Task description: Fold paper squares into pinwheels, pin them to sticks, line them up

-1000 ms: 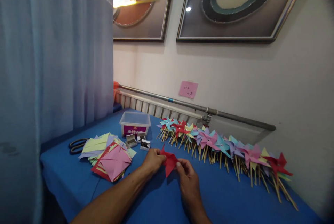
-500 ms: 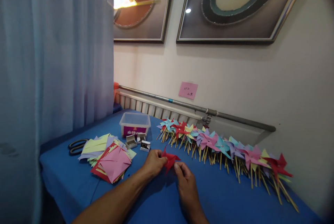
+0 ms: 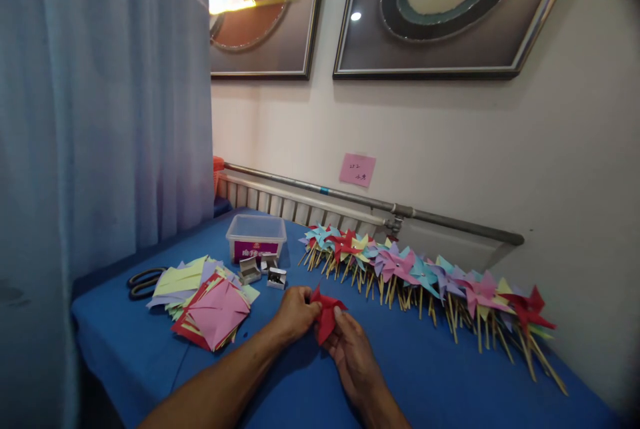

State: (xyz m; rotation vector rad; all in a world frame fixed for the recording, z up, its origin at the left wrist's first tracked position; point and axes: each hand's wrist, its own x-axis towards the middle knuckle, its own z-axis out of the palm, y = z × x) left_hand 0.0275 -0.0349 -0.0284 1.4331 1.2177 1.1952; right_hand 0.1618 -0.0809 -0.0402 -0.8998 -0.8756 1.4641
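Both my hands hold a red cut paper square [image 3: 326, 314] just above the blue table [image 3: 450, 382]. My left hand [image 3: 294, 312] pinches its left side. My right hand [image 3: 353, 347] sits under and to the right of it, thumb pressed on a folded-in corner. The paper is partly folded, with points bent toward its middle. To the left lies a loose stack of coloured paper squares [image 3: 207, 299], a pink one on top.
A long row of finished paper pinwheels on wooden sticks [image 3: 425, 279] lies along the wall side. A clear plastic box [image 3: 256, 237], two small open boxes of pins [image 3: 263, 272] and black scissors [image 3: 143, 280] lie at the back left. A curtain hangs at left.
My right hand has slid in under the red paper and its thumb now presses a corner toward the middle. The paper is more folded than before. My left hand has barely moved.
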